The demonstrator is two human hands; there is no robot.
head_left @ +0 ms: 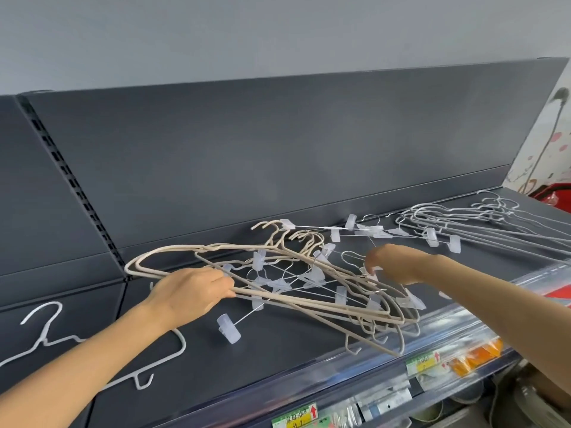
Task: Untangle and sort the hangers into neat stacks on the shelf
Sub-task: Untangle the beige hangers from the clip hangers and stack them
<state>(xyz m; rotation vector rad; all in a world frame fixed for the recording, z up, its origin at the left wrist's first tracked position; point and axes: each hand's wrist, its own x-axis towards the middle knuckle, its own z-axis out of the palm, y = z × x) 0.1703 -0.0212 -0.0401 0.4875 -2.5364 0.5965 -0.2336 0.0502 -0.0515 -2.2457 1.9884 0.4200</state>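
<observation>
A tangle of several beige hangers (173,253) lies mid-shelf, mixed with wire clip hangers (279,284) that carry clear plastic clips. My left hand (194,291) is shut on the beige hangers' lower bars at the left of the tangle. My right hand (389,264) pinches a wire clip hanger at the tangle's right side. A single white hanger (43,335) lies flat at the left, partly under my left forearm. Several grey wire hangers (463,217) are stacked at the far right of the dark shelf (293,359).
A dark back panel (278,156) rises behind the shelf, with a slotted upright (71,177) at the left. More clip hangers (370,230) lie along the back. The front edge has a clear price strip (432,362) with labels; goods sit on the shelf below.
</observation>
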